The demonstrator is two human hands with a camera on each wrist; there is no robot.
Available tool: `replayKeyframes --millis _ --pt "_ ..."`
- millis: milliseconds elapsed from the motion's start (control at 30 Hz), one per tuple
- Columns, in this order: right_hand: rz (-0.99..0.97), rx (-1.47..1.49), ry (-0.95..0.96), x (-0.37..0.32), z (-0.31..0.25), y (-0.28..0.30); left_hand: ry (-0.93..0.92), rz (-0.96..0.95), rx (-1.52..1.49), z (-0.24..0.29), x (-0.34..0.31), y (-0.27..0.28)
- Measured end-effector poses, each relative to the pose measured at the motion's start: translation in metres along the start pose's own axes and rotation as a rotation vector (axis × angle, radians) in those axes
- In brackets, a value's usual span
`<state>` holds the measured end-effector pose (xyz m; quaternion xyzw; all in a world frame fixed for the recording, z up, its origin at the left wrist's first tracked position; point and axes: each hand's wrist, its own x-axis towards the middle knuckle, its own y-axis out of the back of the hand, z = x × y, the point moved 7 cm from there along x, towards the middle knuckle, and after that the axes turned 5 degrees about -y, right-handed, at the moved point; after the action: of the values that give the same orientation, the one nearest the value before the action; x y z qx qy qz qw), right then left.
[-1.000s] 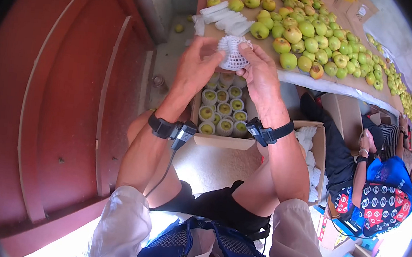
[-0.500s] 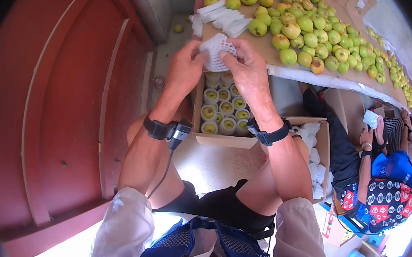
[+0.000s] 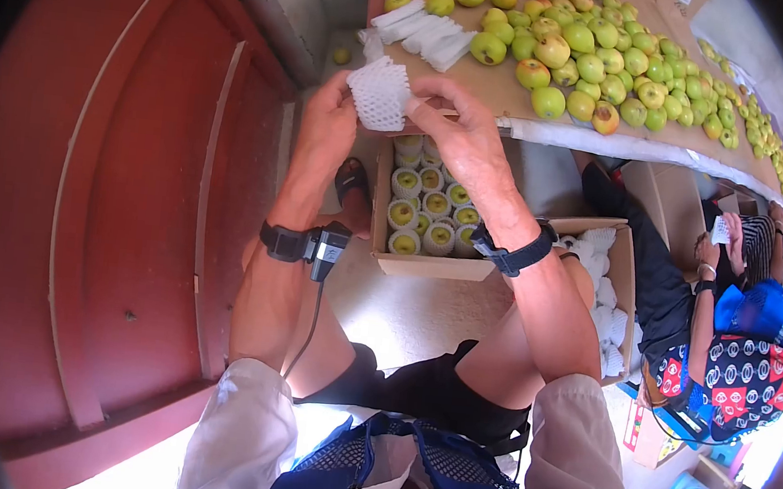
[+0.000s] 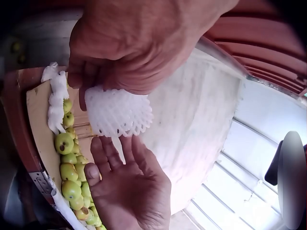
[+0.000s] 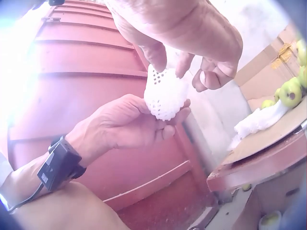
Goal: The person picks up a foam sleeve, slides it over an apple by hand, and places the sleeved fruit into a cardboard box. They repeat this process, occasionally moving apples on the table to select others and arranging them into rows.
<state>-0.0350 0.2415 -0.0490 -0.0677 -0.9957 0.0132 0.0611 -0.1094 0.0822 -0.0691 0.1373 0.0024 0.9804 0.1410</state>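
The left hand [image 3: 324, 139] clasps a white foam-net sleeve [image 3: 378, 94], a soft, rounded cup of open diamond mesh with a scalloped rim. The right hand [image 3: 469, 144] has its fingertips at the sleeve's edge; I cannot tell whether they pinch it. The sleeve is held up near the corner of a red-edged desk [image 5: 268, 164] topped with flat brown cardboard [image 3: 504, 102]. Flattened, limp foam sleeves [image 3: 430, 36] lie there beside smooth, round green apples [image 3: 602, 65], some blushed red. Below, a cardboard carton [image 3: 432, 266] holds netted apples [image 3: 438, 238] in rows.
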Motion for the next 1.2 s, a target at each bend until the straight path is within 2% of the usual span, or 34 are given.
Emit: replayKeyframes --millis 167,267,367,467,567,667,700,767,867,967,1067,1200 --pt "0.008 -0.231 0.16 -0.005 -0.01 -0.009 -0.006 0.032 0.079 0.013 -0.006 -0.003" --pt "0.133 -0.251 0.187 0.004 0.003 0.001 0.016 0.01 0.042 0.011 -0.008 -0.013" --pt "0.169 -0.307 0.174 0.007 0.009 0.007 -0.015 -0.01 0.082 -0.002 -0.004 -0.017" --pt "0.224 -0.356 0.186 0.002 -0.007 0.011 -0.081 0.062 0.319 0.001 -0.005 -0.009" --pt "0.188 -0.354 0.231 0.001 -0.018 0.013 -0.152 0.102 0.476 0.019 -0.013 -0.009" --pt "0.016 0.202 -0.063 0.002 -0.007 0.007 -0.109 0.075 0.458 0.024 -0.016 -0.011" --pt "0.007 0.18 -0.028 0.002 -0.012 0.007 -0.109 0.073 0.452 0.024 -0.017 -0.012" --pt "-0.035 0.331 -0.093 0.005 -0.001 0.008 -0.109 0.068 0.436 0.022 -0.017 -0.012" --pt "-0.101 0.507 -0.185 0.01 0.009 0.005 -0.114 0.013 0.306 0.013 -0.015 -0.011" --pt "-0.18 0.59 -0.245 0.01 0.008 0.001 0.191 -0.15 -0.254 0.004 -0.018 -0.021" --pt "-0.278 0.599 -0.258 0.009 0.006 0.001 0.255 -0.316 -0.643 0.014 -0.023 -0.027" --pt "-0.37 0.616 -0.271 0.007 0.016 0.002 0.31 -0.322 -0.785 0.019 -0.028 -0.032"
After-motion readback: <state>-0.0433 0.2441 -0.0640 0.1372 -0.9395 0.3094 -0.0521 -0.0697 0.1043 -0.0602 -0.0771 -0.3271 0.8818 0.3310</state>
